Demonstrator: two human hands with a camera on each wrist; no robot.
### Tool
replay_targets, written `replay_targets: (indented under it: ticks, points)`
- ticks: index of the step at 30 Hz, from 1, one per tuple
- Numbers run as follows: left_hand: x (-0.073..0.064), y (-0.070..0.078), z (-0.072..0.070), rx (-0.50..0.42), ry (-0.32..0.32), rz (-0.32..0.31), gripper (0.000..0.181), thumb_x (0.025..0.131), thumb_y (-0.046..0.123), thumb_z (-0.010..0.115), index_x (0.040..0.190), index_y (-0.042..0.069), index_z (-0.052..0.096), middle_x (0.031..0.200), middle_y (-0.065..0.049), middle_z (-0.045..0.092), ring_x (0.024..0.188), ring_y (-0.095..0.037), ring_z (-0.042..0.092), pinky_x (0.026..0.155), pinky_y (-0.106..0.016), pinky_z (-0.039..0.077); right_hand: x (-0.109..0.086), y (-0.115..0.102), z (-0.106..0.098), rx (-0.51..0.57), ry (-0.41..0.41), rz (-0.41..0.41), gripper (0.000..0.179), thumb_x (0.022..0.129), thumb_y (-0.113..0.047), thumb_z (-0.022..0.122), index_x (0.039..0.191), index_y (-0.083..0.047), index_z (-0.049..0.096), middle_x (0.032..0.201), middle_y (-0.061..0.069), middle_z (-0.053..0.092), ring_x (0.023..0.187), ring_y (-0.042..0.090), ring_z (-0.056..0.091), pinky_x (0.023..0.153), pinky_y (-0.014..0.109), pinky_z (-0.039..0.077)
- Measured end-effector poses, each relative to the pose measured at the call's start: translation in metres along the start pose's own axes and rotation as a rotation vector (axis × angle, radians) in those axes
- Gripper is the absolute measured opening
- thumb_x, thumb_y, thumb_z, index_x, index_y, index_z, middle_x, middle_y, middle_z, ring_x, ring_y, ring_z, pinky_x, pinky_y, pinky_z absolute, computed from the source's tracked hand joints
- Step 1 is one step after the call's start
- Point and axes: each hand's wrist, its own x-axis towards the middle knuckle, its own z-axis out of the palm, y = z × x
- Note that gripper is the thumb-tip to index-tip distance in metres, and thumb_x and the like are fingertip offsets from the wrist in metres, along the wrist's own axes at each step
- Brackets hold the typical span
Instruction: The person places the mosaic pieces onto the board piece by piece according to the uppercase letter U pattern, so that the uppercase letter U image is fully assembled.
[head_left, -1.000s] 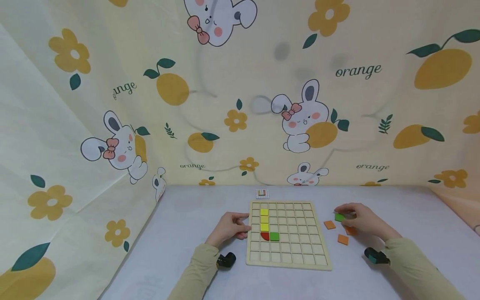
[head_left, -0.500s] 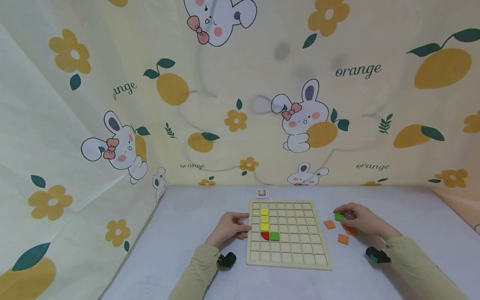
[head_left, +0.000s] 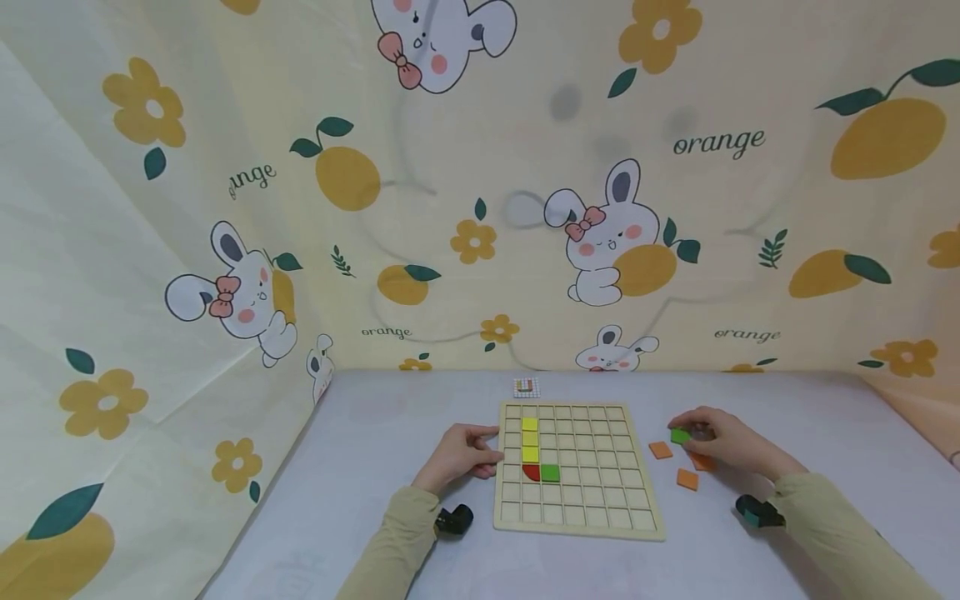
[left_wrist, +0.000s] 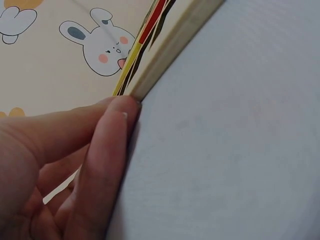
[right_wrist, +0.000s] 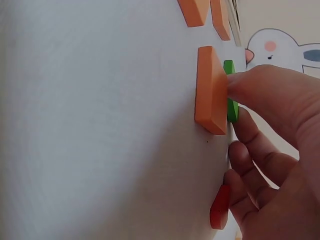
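A wooden grid board (head_left: 600,523) lies flat on the table, with three yellow square tiles (head_left: 530,439) in a column, a red quarter-round tile (head_left: 532,473) below them and a green square tile (head_left: 550,472) beside the red. My left hand (head_left: 459,454) holds the board's left edge, thumb and fingertip meeting the rim in the left wrist view. To the right of the board, my right hand (head_left: 726,442) pinches another green tile (head_left: 680,436) between thumb and fingers. Under that hand lies an orange tile (right_wrist: 211,90); a red piece (right_wrist: 219,207) shows near its lower fingers.
Two more orange tiles, a rear one (head_left: 661,450) and a front one (head_left: 687,479), lie between board and right hand. A small pattern card (head_left: 527,387) sits behind the board. A printed curtain (head_left: 480,250) rises at the table's back edge and left side.
Almost nothing moves. Both hands keep their places, the right one staying at the green tile; the whole head view shifts very slightly.
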Motion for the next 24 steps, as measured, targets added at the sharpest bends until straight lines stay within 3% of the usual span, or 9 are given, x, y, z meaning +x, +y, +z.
replay_targets:
  ticks: [9, 13, 18, 24]
  points:
    - [0.000, 0.000, 0.001, 0.011, -0.006, 0.008, 0.052, 0.081, 0.008, 0.077, 0.130, 0.004, 0.059, 0.078, -0.009, 0.066, 0.058, -0.014, 0.065, 0.056, -0.028, 0.059, -0.001, -0.016, -0.005, -0.003, 0.020, 0.015, 0.033, 0.084, -0.014, 0.073, 0.115, -0.008, 0.066, 0.112, 0.008, 0.060, 0.097, 0.027, 0.050, 0.076, 0.036, 0.049]
    - [0.001, 0.000, 0.001, -0.001, -0.003, -0.006, 0.052, 0.081, 0.008, 0.077, 0.130, 0.004, 0.059, 0.078, -0.009, 0.067, 0.058, -0.015, 0.065, 0.056, -0.029, 0.059, -0.001, -0.029, -0.007, -0.002, 0.027, -0.042, 0.032, 0.085, -0.018, 0.073, 0.115, -0.009, 0.067, 0.107, 0.002, 0.060, 0.096, 0.025, 0.049, 0.074, 0.035, 0.047]
    - [0.002, -0.001, 0.001, -0.005, 0.006, -0.015, 0.051, 0.081, 0.007, 0.077, 0.129, 0.004, 0.060, 0.079, -0.010, 0.066, 0.058, -0.015, 0.065, 0.056, -0.029, 0.059, 0.002, -0.044, -0.002, -0.027, 0.020, -0.129, 0.033, 0.085, -0.016, 0.072, 0.117, -0.009, 0.066, 0.102, -0.005, 0.060, 0.098, 0.023, 0.049, 0.080, 0.035, 0.046]
    - [0.002, -0.001, 0.001, -0.007, 0.010, -0.010, 0.050, 0.081, 0.007, 0.076, 0.128, 0.004, 0.060, 0.079, -0.009, 0.067, 0.058, -0.014, 0.065, 0.056, -0.028, 0.059, 0.010, -0.065, 0.011, -0.006, -0.007, -0.214, 0.032, 0.084, -0.012, 0.073, 0.116, -0.009, 0.066, 0.100, -0.006, 0.058, 0.097, 0.023, 0.050, 0.082, 0.035, 0.046]
